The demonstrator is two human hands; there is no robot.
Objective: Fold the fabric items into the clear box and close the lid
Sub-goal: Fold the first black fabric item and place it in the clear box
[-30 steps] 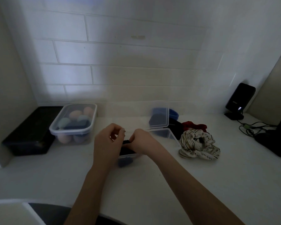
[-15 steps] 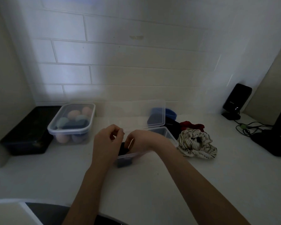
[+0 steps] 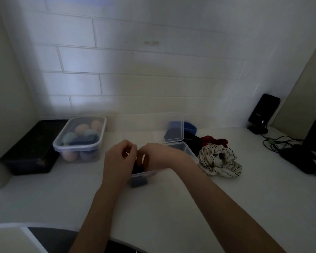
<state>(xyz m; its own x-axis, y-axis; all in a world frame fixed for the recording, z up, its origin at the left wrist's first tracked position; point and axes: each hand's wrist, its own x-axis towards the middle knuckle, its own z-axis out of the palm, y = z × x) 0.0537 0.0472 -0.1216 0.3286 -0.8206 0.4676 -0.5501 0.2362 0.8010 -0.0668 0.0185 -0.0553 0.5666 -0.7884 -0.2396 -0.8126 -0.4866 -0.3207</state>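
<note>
Pressing dark fabric (image 3: 137, 168) into clear box (image 3: 187, 149): left grip (image 3: 119, 158), right grip (image 3: 158, 156) both clamped on it

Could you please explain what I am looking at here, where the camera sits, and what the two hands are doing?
There is no machine here: the one picture comes from a camera worn on a person's head, looking forward and down at a white counter. The left hand and right hand meet over an open clear box with its lid raised. Their fingers are curled on a dark fabric item inside it; the exact grip is hidden. To the right wait a striped cloth, a red piece, a black piece and a blue piece. To the left stand a lidded tub of pastel sponges and a black tray.
</note>
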